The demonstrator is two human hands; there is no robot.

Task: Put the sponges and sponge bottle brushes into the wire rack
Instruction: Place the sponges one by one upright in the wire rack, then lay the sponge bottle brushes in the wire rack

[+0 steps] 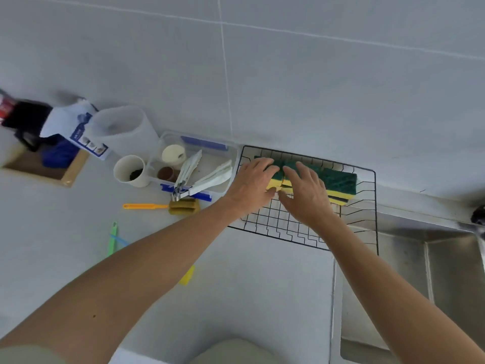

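A black wire rack (275, 224) lies on the white counter against the wall. A row of green-and-yellow sponges (341, 179) stands along its back side. My left hand (252, 185) and my right hand (307, 195) rest side by side on the left part of that row, fingers over the green tops and thumbs against the yellow fronts. An orange-handled sponge bottle brush (183, 206) lies on the counter left of the rack. Green (112, 239) and blue (120, 241) brush handles and a yellow sponge tip (187, 275) show from under my left forearm.
A clear plastic box (204, 143) with blue clips holds tongs and small cups, just left of the rack. A white cup (130, 170), a white cylindrical container (123, 127) and a printed bag (76, 127) stand further left. A steel sink (446, 271) lies to the right.
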